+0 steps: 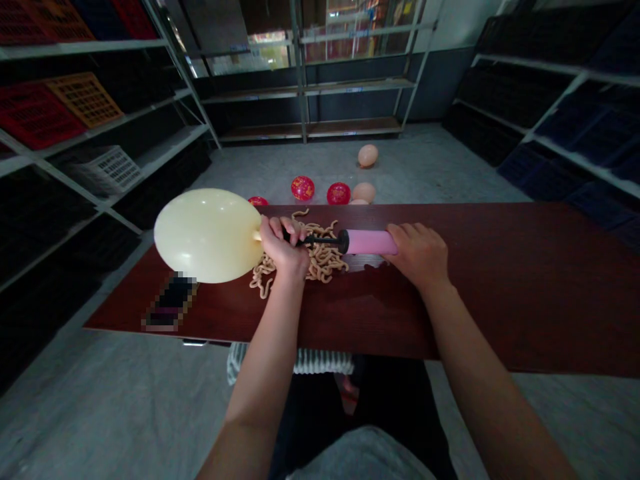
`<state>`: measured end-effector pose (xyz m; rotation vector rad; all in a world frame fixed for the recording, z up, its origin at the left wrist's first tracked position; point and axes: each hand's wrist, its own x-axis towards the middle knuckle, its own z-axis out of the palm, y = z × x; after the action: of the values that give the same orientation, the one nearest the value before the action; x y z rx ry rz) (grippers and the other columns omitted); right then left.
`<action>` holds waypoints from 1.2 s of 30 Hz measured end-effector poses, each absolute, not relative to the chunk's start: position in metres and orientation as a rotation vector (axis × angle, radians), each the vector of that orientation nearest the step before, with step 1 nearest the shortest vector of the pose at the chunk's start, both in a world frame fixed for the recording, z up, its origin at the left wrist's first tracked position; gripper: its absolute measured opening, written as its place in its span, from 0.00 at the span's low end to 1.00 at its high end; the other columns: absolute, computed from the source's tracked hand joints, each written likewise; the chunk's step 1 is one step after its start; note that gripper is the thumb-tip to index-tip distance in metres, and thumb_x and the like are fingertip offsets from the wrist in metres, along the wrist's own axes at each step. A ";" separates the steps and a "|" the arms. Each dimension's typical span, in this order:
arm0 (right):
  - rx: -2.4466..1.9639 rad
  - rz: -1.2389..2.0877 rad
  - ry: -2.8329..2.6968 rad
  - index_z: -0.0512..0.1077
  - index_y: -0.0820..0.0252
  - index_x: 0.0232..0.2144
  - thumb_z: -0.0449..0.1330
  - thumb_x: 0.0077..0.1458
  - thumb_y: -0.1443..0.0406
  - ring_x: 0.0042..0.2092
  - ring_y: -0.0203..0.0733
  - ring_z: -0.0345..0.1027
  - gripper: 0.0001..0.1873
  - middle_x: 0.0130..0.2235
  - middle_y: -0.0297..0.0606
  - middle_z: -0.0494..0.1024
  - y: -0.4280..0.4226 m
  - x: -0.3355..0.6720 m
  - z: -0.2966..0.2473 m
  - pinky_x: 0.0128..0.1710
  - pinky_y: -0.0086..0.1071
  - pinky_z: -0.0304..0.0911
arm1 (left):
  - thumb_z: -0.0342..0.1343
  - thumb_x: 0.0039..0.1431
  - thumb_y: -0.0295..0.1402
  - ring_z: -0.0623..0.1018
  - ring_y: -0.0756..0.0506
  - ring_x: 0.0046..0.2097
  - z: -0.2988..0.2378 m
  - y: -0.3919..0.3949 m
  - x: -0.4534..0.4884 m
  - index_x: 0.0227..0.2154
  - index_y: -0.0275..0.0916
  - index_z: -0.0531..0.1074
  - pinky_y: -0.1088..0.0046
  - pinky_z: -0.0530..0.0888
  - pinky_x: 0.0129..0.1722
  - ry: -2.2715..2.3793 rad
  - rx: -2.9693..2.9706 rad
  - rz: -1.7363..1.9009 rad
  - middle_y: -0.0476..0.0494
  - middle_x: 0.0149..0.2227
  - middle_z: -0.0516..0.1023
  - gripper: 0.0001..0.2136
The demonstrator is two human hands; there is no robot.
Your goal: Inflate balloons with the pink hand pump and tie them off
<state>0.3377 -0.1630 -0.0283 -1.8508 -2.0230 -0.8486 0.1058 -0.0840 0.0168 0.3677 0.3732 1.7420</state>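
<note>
A large pale yellow balloon point(207, 235), swollen with air, sticks out to the left of my left hand point(283, 241). That hand is closed around the balloon's neck and the black end of a balloon pump. My right hand point(420, 253) grips the pink barrel of the balloon pump point(369, 242) at its right end. Between the hands a length of black rod shows, and the pump lies level above the table. Beneath it, on the wood, is a heap of thin, wavy beige pieces point(325, 263); my left hand and forearm hide part of it.
The dark red-brown table point(500, 287) spans the front. A blurred phone point(173, 301) lies near its left edge. Beyond it, red balloons point(303, 188) and beige balloons point(368, 156) rest on the floor. Shelves with crates point(85, 99) stand left; more shelving point(355, 87) stands behind and right.
</note>
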 end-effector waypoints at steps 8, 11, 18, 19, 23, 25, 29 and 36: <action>-1.927 -0.810 -1.904 0.73 0.61 0.44 0.56 0.58 0.57 0.42 0.50 0.68 0.17 0.41 0.45 0.79 -0.162 0.363 -0.031 0.40 0.38 0.55 | 0.39 0.70 0.35 0.48 0.54 0.14 0.028 -0.088 0.084 0.16 0.39 0.45 0.74 0.51 0.16 0.318 0.438 1.841 0.52 0.13 0.54 0.24; -1.885 -0.708 -1.845 0.73 0.60 0.42 0.57 0.56 0.59 0.43 0.51 0.68 0.15 0.41 0.46 0.79 -0.160 0.362 -0.035 0.42 0.39 0.59 | 0.40 0.71 0.39 0.47 0.55 0.14 0.034 -0.092 0.078 0.15 0.39 0.43 0.75 0.50 0.15 0.277 0.528 1.846 0.53 0.13 0.51 0.26; -1.789 -0.546 -1.889 0.72 0.61 0.39 0.59 0.53 0.57 0.39 0.49 0.68 0.15 0.37 0.44 0.78 -0.154 0.345 -0.040 0.40 0.38 0.59 | 0.36 0.72 0.36 0.45 0.55 0.13 0.043 -0.096 0.075 0.15 0.38 0.41 0.77 0.49 0.14 0.293 0.566 1.891 0.54 0.13 0.47 0.27; -1.785 -0.552 -1.891 0.72 0.61 0.39 0.58 0.53 0.58 0.39 0.48 0.68 0.15 0.37 0.44 0.77 -0.154 0.343 -0.039 0.40 0.38 0.59 | 0.36 0.72 0.36 0.45 0.55 0.13 0.044 -0.096 0.076 0.15 0.38 0.41 0.77 0.49 0.13 0.294 0.569 1.889 0.54 0.13 0.47 0.27; -1.739 -0.595 -1.928 0.73 0.61 0.37 0.58 0.54 0.58 0.37 0.47 0.68 0.13 0.34 0.43 0.77 -0.158 0.331 -0.031 0.39 0.37 0.57 | 0.37 0.72 0.37 0.45 0.55 0.13 0.041 -0.096 0.085 0.15 0.38 0.42 0.77 0.49 0.13 0.308 0.590 1.853 0.54 0.13 0.47 0.27; -1.702 -0.610 -1.956 0.73 0.61 0.36 0.58 0.55 0.58 0.35 0.46 0.68 0.13 0.33 0.42 0.77 -0.162 0.324 -0.027 0.38 0.36 0.56 | 0.37 0.72 0.37 0.45 0.55 0.13 0.039 -0.097 0.093 0.14 0.38 0.42 0.77 0.50 0.13 0.313 0.600 1.814 0.54 0.13 0.47 0.27; -1.622 -0.539 -1.995 0.74 0.61 0.34 0.59 0.53 0.58 0.33 0.44 0.68 0.12 0.30 0.41 0.78 -0.166 0.311 -0.025 0.35 0.35 0.55 | 0.40 0.72 0.41 0.47 0.56 0.13 0.036 -0.102 0.113 0.14 0.38 0.42 0.77 0.51 0.13 0.353 0.616 1.713 0.54 0.13 0.49 0.29; -1.611 -0.425 -1.981 0.75 0.61 0.37 0.60 0.51 0.55 0.32 0.44 0.69 0.17 0.32 0.41 0.80 -0.164 0.308 -0.033 0.33 0.34 0.54 | 0.41 0.71 0.43 0.48 0.56 0.13 0.030 -0.105 0.132 0.14 0.39 0.43 0.76 0.53 0.14 0.378 0.617 1.619 0.53 0.12 0.53 0.29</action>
<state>0.3079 -0.1636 -0.0333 -1.6112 -1.9812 -0.4250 0.1318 -0.1049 0.0302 0.6172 0.3775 1.6187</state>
